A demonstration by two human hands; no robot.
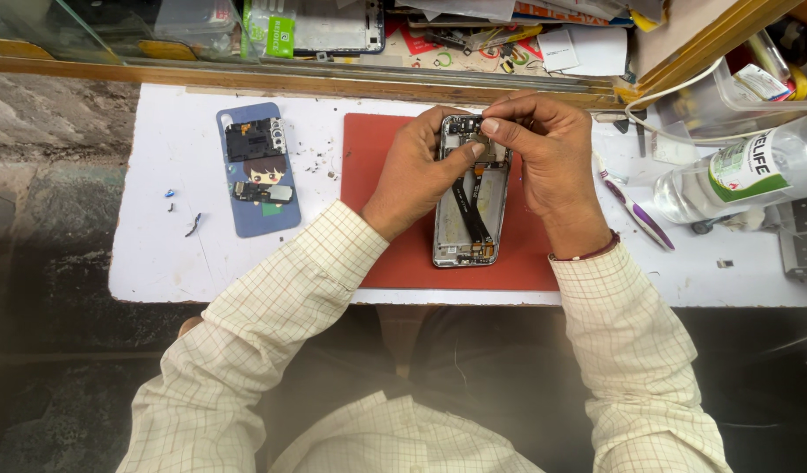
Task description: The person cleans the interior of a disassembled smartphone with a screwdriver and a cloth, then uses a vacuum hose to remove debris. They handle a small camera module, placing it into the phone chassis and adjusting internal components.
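While a blue phone cover (pixel 258 171) with small black parts on it lies at the left of the white worktop (pixel 158 254), the left hand (pixel 414 175) grips the left edge of an opened phone (pixel 470 210) on the red mat (pixel 377 158). The right hand (pixel 548 149) pinches a small part at the phone's top end. A purple-and-white tool (pixel 635 210) and a clear bottle (pixel 745 171) lie further right.

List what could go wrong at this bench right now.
1. Tiny screws lie loose on the white table beside the mat; a sleeve could sweep them off.
2. Both hands, left and right, pinch at the top of the open phone; its black flex cable may tear.
3. The bottle lies close by and might leak.
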